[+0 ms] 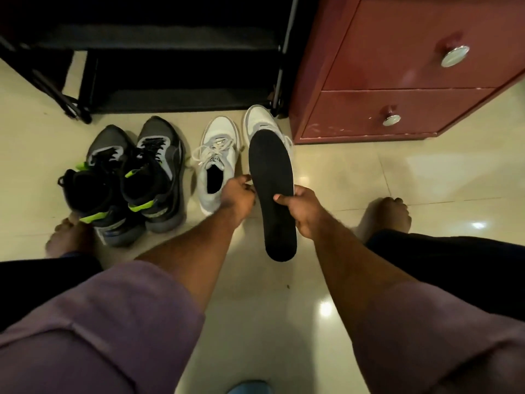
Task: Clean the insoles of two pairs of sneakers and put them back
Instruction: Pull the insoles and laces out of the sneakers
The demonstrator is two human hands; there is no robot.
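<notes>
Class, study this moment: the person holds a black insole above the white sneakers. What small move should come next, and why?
Probably lift the black insole clear with the right hand and bring it closer for wiping. It is already out, hanging over the right white sneaker, while the left hand is curled beside it, with no cloth in view.

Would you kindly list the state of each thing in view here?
black insole: out of its shoe, held up by the right hand
left hand: fingers curled at the insole's edge
white sneakers: on the floor, laces loose
dark sneakers: on the floor, side by side
red drawers: both closed
</notes>
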